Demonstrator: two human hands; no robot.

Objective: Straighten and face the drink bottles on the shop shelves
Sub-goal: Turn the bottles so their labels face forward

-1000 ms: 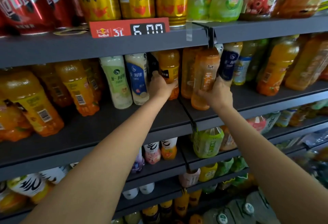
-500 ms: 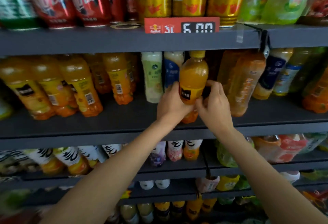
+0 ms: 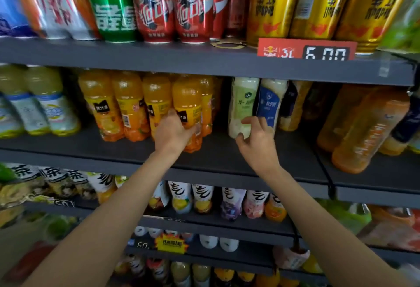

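My left hand (image 3: 173, 131) grips an orange juice bottle (image 3: 187, 102) low on its body; the bottle stands on the dark grey shelf (image 3: 227, 157) at the right end of a row of like orange bottles (image 3: 129, 105). My right hand (image 3: 256, 139) is just right of it, fingers loosely spread in front of the base of a pale green bottle (image 3: 242, 105); I cannot tell if they touch it. A blue-labelled white bottle (image 3: 269, 102) stands next to the green one.
Cans (image 3: 188, 2) and a red price tag (image 3: 306, 49) line the shelf above. Tilted orange bottles (image 3: 363, 132) lean at the right. Pale yellow bottles (image 3: 34, 105) stand at the left. Lower shelves hold several more drinks (image 3: 202, 200).
The orange bottle held between both hands has gone left and now stands at the end of the orange row. My right hand has let go and sits by the green bottle.
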